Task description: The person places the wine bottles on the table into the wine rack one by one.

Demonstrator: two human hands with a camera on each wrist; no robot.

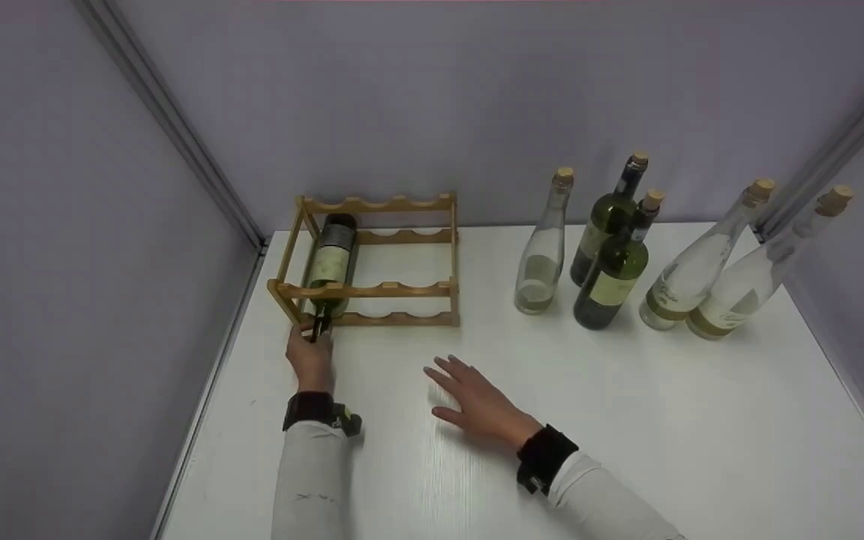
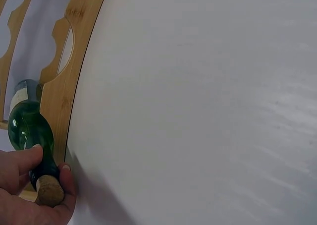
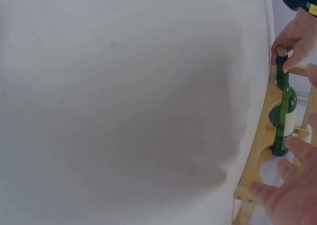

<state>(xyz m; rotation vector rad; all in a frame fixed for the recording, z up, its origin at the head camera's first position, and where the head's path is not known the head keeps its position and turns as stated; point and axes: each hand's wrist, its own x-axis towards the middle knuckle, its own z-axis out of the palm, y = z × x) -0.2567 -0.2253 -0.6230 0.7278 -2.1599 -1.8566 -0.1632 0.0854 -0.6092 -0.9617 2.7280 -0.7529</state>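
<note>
A dark green wine bottle (image 1: 329,262) with a pale label lies in the leftmost place of the wooden wine rack (image 1: 417,290), its neck toward me. It passes beneath the rack's upper front rail, on the lower level. My left hand (image 1: 310,364) grips the neck at the front of the rack. In the left wrist view, thumb and fingers pinch the neck close to the cork (image 2: 49,191). My right hand (image 1: 484,405) is held over the white table, right of the rack, fingers spread and holding nothing.
On the right stand a clear corked bottle (image 1: 538,270), two green wine bottles (image 1: 612,277) (image 1: 593,240) and two more clear bottles (image 1: 683,281) (image 1: 736,296), all upright. Grey walls (image 1: 477,97) enclose the white table (image 1: 417,480) at the back and sides.
</note>
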